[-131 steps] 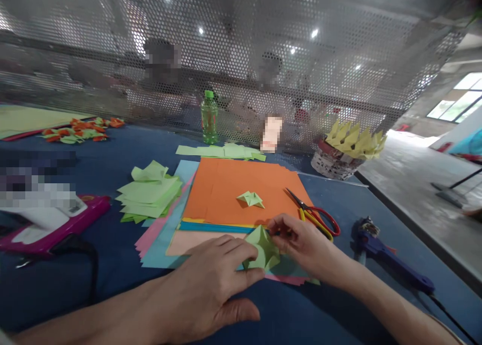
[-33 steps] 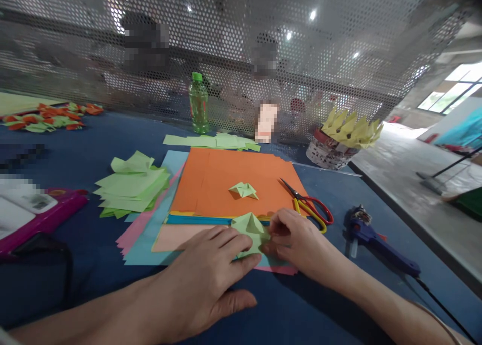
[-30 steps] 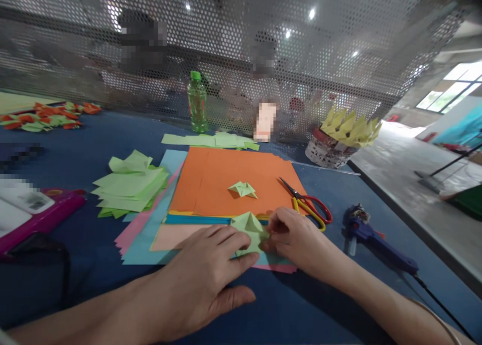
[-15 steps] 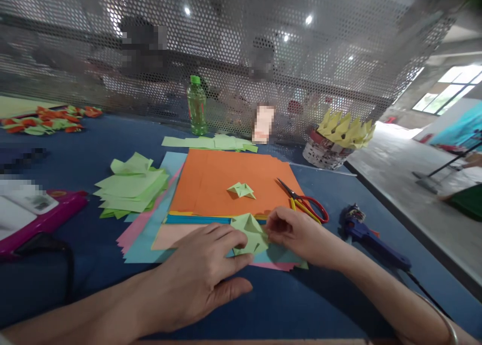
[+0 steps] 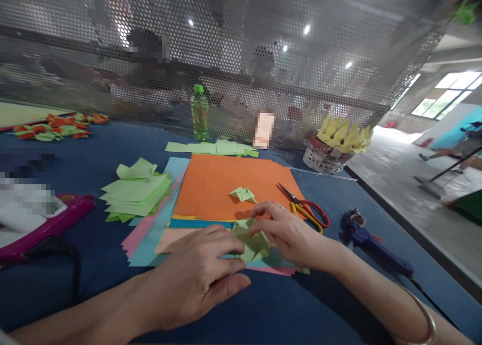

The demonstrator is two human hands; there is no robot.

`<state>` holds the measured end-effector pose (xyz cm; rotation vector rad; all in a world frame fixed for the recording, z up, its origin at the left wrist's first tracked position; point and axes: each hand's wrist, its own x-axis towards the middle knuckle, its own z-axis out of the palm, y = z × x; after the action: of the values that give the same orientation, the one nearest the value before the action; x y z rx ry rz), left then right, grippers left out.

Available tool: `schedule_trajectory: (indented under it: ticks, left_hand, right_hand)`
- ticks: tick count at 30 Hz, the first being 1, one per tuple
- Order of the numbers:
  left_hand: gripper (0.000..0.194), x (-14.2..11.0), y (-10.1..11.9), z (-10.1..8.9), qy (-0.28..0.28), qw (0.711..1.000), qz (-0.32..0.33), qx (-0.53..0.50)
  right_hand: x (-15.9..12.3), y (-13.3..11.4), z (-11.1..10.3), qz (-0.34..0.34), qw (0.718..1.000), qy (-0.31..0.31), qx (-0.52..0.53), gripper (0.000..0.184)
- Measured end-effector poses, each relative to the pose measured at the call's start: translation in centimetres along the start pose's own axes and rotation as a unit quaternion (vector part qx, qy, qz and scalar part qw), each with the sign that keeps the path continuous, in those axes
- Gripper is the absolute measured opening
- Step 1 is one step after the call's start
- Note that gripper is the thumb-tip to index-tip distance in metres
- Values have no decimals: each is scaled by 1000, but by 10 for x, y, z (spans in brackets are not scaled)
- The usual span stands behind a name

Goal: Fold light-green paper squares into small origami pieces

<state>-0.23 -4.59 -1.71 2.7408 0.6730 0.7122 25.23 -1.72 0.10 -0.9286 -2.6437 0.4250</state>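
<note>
A light green square of folded paper (image 5: pixel 251 249) lies near the front of the paper stack, its flaps creased toward the middle. My left hand (image 5: pixel 205 272) rests flat with its fingers stretched out, the fingertips on the paper's left edge. Over the right side of the same paper, my right hand (image 5: pixel 288 232) has its fingers bent and apart, touching the top surface; they hide part of it. A smaller folded green paper piece (image 5: pixel 243 194) sits just beyond, on the orange paper (image 5: pixel 211 184). Scissors (image 5: pixel 311 212) with red and yellow handles lie right of it.
Left are a pile of green paper squares (image 5: pixel 133 192) and a magenta device (image 5: pixel 71 217). Behind stand a green bottle (image 5: pixel 200 115) and a basket with yellow paper points (image 5: pixel 327 154), before a perforated metal screen (image 5: pixel 226 43). A blue glue gun (image 5: pixel 378 244) lies right.
My right hand has moved from the paper's right edge up and left onto its top, with the fingers opened out. My left hand stays at the left edge. The view has shifted slightly.
</note>
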Motion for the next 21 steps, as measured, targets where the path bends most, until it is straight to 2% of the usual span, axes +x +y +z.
schedule_trajectory:
  ticks: [5, 11, 13, 16, 21]
  left_hand:
    - [28, 2, 0, -5, 25, 1000, 12, -3]
    - [16, -1, 3, -9, 121, 991, 63, -1]
    - [14, -3, 6, -9, 121, 989, 90, 5]
    - [15, -4, 7, -7, 97, 989, 107, 13]
    - [26, -3, 6, -3, 60, 995, 73, 41]
  right_hand:
    - [-2, 7, -4, 13, 1000, 27, 2, 22]
    - [-9, 5, 0, 23, 993, 115, 25, 14]
    - [-11, 0, 5, 14, 991, 132, 17, 15]
    - [-14, -6, 15, 0, 994, 105, 9, 16]
    - [-17, -8, 22, 2, 999, 43, 4, 18]
